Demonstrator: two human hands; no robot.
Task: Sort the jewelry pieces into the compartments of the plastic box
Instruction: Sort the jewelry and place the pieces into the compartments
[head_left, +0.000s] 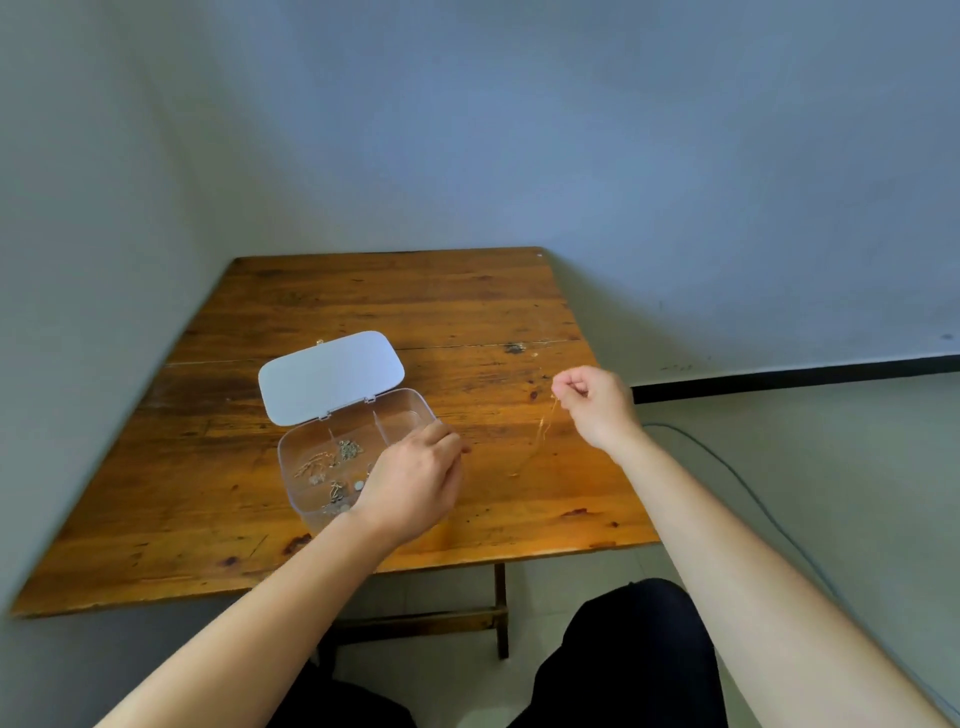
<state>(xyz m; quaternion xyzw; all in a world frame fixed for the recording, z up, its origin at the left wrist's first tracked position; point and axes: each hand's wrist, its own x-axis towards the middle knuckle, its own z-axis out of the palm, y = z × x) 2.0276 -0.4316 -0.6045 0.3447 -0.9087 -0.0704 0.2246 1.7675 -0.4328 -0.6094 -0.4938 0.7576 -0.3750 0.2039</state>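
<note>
A clear plastic box (291, 457) with a white lid (332, 376) swung open stands on the wooden table (363, 301). Its compartments hold a gold chain (314, 462), a silver chain (349, 449) and small silver pieces (337, 496). My left hand (415, 478) rests over the box's right front part, fingers curled, hiding that corner. My right hand (597, 402) is raised to the right of the box and pinches a thin gold chain (540, 436), which hangs down with its lower end touching the table.
The table stands in a corner with walls at the left and back. A grey cable (753, 499) runs over the floor at the right. My dark-clothed legs (623, 654) sit under the table's front edge.
</note>
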